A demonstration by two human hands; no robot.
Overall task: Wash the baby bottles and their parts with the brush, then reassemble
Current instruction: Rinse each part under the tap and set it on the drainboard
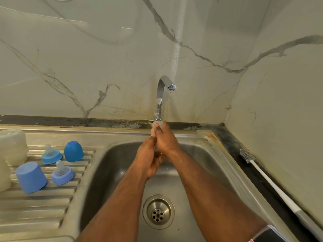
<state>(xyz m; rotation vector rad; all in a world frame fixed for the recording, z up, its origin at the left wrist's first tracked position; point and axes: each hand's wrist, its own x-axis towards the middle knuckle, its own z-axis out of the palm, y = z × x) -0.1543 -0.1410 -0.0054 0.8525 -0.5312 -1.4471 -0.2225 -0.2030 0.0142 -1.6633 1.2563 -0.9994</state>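
I hold a clear baby bottle (158, 123) upright over the sink, its top under a thin stream from the tap (161, 95). My right hand (166, 140) grips its upper part. My left hand (149, 159) wraps round its lower part, so most of the bottle is hidden. The bottle brush (248, 157) lies on the dark counter at the right, apart from both hands. On the draining board at the left stand two blue caps (73, 151) (31, 177) and two teats in blue rings (51, 155) (63, 174).
Upturned clear bottles (12, 145) stand at the far left edge of the draining board (43, 203). The steel sink basin (108, 172) has its drain (158, 211) below my forearms. Marble-patterned walls close in behind and at the right.
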